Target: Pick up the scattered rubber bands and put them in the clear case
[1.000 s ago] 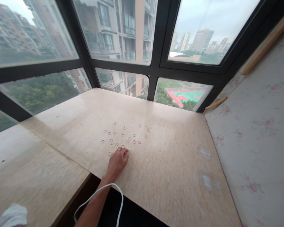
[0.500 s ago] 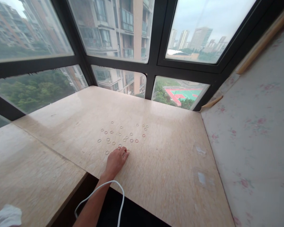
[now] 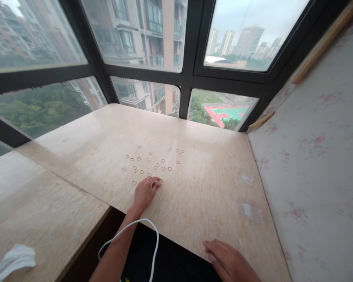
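Note:
Several thin rings (image 3: 155,168) lie scattered on the pale marble-patterned surface (image 3: 188,211); most are light and a couple reddish (image 3: 178,162). My left hand (image 3: 147,191) rests at the near edge of this group. Its thumb and fingertips are pinched together at a small ring (image 3: 161,181), part of which shows beside them. Close by its knuckles is another ring (image 3: 149,174). At the bottom right, my right hand (image 3: 229,258) hovers near the surface's front edge. Its fingers stretch forward, thumb slightly apart, and I see nothing in them.
A white cable (image 3: 156,250) loops over my left forearm. Clear plastic pieces (image 3: 247,210) lie at the right, near the wallpapered wall (image 3: 306,176). A crumpled white tissue (image 3: 16,258) is at the lower left. Dark-framed windows (image 3: 186,98) border the back.
My right hand has come into view from the bottom right. My left hand stays by the same ring, fingertips drawn closer together. The whole view has shifted slightly.

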`<act>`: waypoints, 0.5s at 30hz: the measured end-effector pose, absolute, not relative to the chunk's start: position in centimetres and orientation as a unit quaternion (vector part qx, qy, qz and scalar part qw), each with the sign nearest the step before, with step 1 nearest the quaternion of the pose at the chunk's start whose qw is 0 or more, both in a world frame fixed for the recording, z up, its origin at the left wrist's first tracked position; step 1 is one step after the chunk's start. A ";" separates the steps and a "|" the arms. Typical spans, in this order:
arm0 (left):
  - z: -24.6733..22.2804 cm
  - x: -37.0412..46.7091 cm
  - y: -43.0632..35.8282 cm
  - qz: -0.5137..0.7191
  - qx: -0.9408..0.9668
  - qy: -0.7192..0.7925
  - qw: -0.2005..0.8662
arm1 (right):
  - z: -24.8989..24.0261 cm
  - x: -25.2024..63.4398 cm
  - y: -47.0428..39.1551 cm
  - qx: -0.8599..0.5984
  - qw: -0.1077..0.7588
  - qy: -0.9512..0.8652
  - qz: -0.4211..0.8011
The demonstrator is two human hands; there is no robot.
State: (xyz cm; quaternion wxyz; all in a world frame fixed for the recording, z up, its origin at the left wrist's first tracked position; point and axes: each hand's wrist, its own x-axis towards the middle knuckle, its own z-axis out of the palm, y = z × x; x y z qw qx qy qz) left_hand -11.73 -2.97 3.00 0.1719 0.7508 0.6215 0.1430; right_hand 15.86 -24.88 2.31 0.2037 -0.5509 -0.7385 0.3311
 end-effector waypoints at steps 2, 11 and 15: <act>3.1 -11.5 -3.0 0.142 0.760 0.610 0.175 | 2.9 16.2 -22.8 -0.573 0.233 -0.726 0.300; 3.1 -10.9 -2.3 0.071 0.796 0.579 0.159 | 0.5 15.2 -19.5 -0.626 0.361 -0.659 0.209; 3.2 -10.7 -2.0 0.076 0.794 0.576 0.178 | 0.4 15.0 -19.3 -0.628 0.378 -0.649 0.203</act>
